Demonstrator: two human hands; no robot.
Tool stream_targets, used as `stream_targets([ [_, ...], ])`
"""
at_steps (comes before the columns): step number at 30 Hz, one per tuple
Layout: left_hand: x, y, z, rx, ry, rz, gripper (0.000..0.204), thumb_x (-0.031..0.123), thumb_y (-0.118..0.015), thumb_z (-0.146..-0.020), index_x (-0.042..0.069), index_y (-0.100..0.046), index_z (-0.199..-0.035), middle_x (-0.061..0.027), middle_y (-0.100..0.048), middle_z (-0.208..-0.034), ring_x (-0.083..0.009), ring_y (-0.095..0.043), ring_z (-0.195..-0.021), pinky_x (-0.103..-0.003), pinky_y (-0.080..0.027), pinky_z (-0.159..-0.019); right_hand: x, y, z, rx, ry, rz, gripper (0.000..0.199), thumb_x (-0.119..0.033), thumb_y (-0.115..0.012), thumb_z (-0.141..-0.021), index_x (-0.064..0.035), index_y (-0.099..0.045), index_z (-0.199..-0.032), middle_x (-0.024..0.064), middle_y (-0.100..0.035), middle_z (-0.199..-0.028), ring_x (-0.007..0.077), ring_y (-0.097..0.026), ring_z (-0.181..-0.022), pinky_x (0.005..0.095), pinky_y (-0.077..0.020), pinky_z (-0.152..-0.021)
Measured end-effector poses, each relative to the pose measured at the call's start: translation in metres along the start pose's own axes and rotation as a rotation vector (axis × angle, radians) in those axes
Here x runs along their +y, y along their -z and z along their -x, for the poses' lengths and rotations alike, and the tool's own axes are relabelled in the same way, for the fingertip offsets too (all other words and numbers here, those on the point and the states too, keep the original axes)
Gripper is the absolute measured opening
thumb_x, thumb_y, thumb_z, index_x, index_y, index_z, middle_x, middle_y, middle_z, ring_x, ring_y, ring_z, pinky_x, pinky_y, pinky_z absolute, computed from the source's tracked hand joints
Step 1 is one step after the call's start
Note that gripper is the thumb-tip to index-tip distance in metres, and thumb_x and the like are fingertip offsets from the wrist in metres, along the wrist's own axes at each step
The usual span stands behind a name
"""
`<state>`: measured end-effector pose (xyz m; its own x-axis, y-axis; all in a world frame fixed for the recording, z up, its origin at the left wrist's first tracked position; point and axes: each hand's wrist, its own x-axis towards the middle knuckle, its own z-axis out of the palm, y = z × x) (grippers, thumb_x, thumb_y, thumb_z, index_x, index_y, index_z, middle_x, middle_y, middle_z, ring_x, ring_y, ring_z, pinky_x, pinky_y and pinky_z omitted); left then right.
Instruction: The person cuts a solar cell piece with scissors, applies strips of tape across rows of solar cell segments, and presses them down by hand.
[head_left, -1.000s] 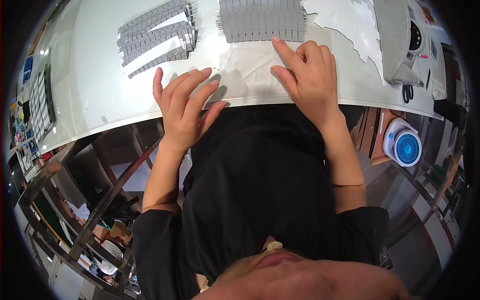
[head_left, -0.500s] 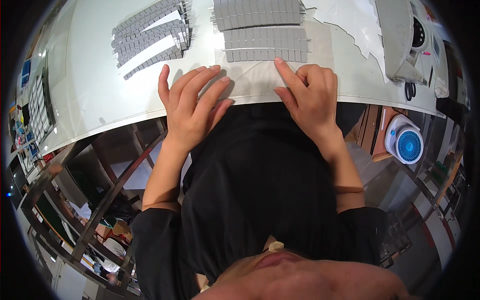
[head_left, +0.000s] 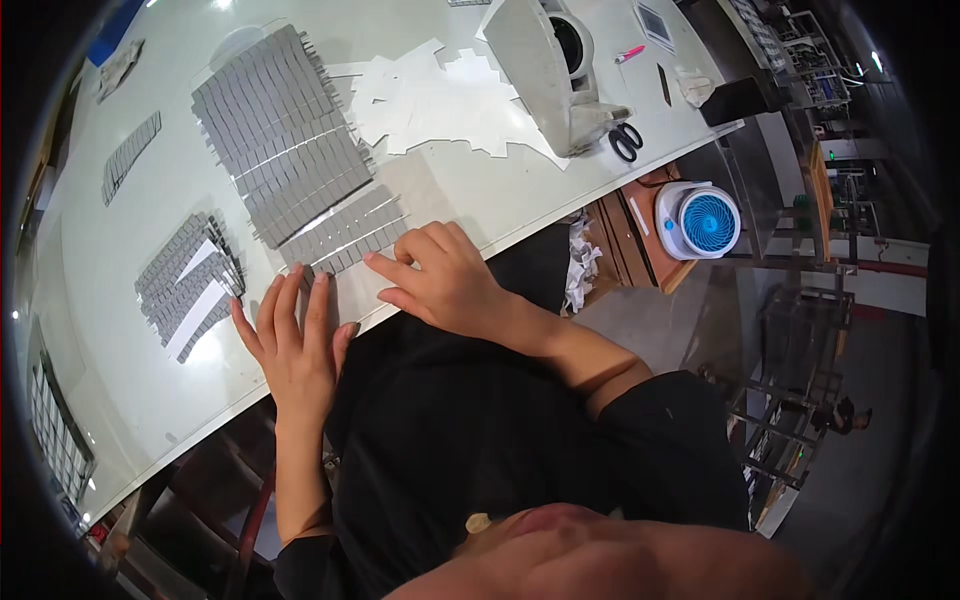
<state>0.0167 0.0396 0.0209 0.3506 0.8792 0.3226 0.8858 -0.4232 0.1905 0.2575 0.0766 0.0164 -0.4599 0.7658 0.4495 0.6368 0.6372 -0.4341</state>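
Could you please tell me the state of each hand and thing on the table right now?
left hand: open, flat on table edge.
right hand: fingers curled, touching grey strip row.
large grey strip sheet: lying flat.
scissors: closed.
small fan: below table, spin unclear.

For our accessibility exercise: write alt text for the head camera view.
Two bare hands rest flat at a white table's near edge: the left hand and the right hand touching a sheet of grey strips. Scissors lie further right.
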Motion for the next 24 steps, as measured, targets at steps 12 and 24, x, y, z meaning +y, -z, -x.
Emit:
stream_targets([
  [12,0.002,0.006,0.002,-0.081,0.029,-0.027,0.058,0.044,-0.071,-0.091,0.029,-0.06,-0.146,-0.0059,-0.048,-0.156,-0.0291,-0.042,-0.145,-0.071,-0.01,-0.123,0.003,0.007,-0.03,0.027,0.075,-0.02,0.05,-0.016,-0.083,-0.076,-0.0126,-0.073,-0.125,0.0045,-0.068,-0.122,0.0291,-0.061,-0.112,0.0422,-0.0454,-0.096],
  [24,-0.014,-0.008,0.007,-0.073,-0.051,-0.169,0.053,0.051,-0.054,-0.104,0.026,-0.057,-0.151,-0.0072,-0.045,-0.161,-0.0335,-0.039,-0.15,-0.069,-0.01,-0.123,0.02,-0.034,-0.039,0.079,0.119,0.014,0.05,-0.049,-0.075,-0.088,-0.0186,-0.068,-0.126,-0.0043,-0.067,-0.126,0.0244,-0.052,-0.131,0.0463,-0.0378,-0.11],
])
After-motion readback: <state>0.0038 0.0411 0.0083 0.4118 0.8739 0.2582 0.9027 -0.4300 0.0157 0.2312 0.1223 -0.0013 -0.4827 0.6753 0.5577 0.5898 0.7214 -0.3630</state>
